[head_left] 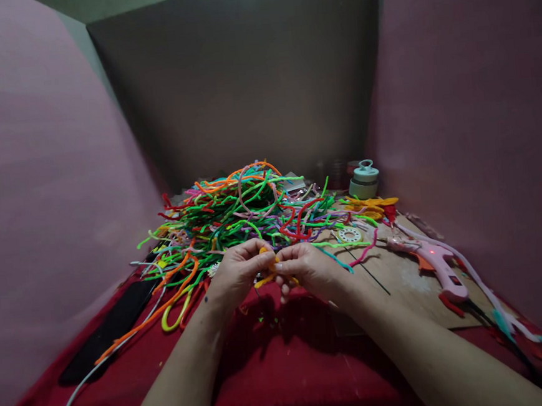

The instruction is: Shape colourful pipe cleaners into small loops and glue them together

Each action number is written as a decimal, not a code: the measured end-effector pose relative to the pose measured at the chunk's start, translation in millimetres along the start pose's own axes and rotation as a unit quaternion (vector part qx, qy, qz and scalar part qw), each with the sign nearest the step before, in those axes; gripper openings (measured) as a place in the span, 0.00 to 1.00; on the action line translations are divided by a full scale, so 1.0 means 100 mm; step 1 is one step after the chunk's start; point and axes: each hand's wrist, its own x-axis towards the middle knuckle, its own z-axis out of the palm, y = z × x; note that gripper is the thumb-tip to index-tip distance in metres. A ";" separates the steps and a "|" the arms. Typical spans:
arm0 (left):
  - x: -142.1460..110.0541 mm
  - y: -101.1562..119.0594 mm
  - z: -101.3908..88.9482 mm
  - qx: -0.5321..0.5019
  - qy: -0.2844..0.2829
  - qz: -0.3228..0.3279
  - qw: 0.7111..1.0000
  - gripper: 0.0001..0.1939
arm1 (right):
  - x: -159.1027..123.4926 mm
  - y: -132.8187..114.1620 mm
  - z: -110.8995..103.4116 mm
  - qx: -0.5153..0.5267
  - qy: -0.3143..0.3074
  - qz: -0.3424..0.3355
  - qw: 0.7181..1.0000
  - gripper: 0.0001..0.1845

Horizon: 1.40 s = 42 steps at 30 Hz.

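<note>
Both hands meet at the middle of the table, just in front of a heap of pipe cleaners (243,205) in many colours. My left hand (236,269) is closed, its thumb and finger pinching a yellow-orange pipe cleaner (264,281). From the other side my right hand (311,268) grips the same piece, fingertips close to those of the left. The piece looks bent or twisted, and fingers cover much of it. Its ends stick out below the fingers.
At the right a pink glue gun (433,262) with a lit red light lies on a brown board (410,301). Behind it are yellow-orange pipe-cleaner pieces (372,207) and a pale green lidded container (364,180). A white holed disc (350,235) lies nearer. A black flat object (107,335) is at left.
</note>
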 end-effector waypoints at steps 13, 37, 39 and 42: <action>0.03 -0.05 0.04 0.266 0.113 0.099 0.952 0.08 | 0.03 0.04 0.02 -0.117 0.084 -0.018 0.989 0.07; 0.02 0.02 -0.13 0.229 0.031 0.021 0.973 0.09 | 0.01 -0.01 0.05 -0.177 0.107 0.019 0.978 0.08; 0.02 0.01 -0.11 0.260 0.038 0.034 0.964 0.08 | 0.01 0.00 0.04 -0.199 0.103 0.018 0.974 0.08; 0.02 -0.03 -0.06 0.285 0.062 0.055 0.955 0.07 | 0.01 0.01 0.04 -0.204 0.107 0.014 0.973 0.07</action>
